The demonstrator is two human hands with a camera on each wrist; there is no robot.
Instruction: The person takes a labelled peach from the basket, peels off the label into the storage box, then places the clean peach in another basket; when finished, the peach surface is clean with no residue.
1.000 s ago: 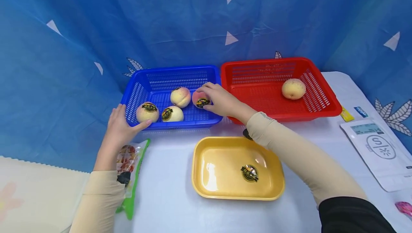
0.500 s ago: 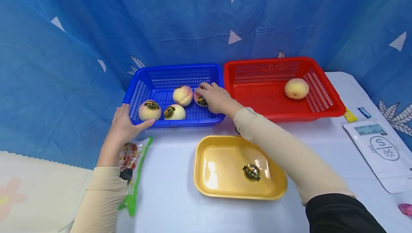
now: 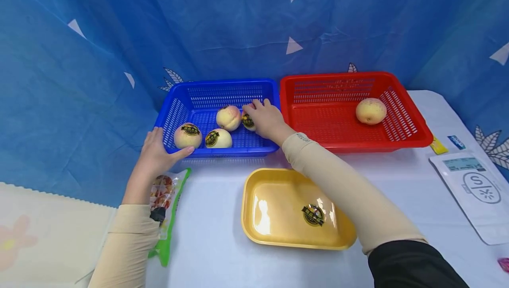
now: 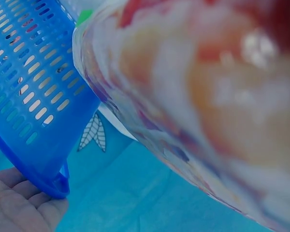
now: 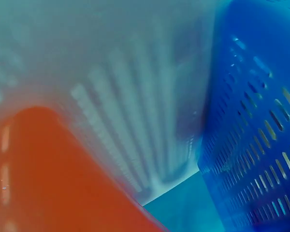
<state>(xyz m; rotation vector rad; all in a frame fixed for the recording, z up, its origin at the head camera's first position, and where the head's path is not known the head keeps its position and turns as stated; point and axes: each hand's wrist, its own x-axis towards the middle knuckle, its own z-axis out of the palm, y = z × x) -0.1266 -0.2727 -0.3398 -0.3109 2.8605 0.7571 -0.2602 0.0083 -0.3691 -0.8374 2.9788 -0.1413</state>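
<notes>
My right hand [image 3: 268,119] reaches into the right end of the blue basket [image 3: 234,152] and grips a peach [image 3: 248,122] with a black-and-gold sticker; the fingers cover part of it. More peaches lie left of it: a pinkish one [image 3: 228,118], a pale stickered one [image 3: 219,138] and another stickered one [image 3: 188,135] in the front left corner. My left hand [image 3: 156,154] holds that corner, thumb along the front rim and fingers at the left side. In the left wrist view, its fingers [image 4: 34,198] curl at the rim. The right wrist view hides the right hand.
A red basket [image 3: 330,149] with one peach [image 3: 370,111] stands right of the blue one. In front is a gold tray [image 3: 274,208] with a loose sticker [image 3: 313,215] inside. A printed bag [image 3: 169,206] lies under the left forearm; a white scale [image 3: 469,195] lies right.
The peach under my right hand has turned, its sticker now facing front left. My right wrist has swung left. The left hand has kept its place on the basket.
</notes>
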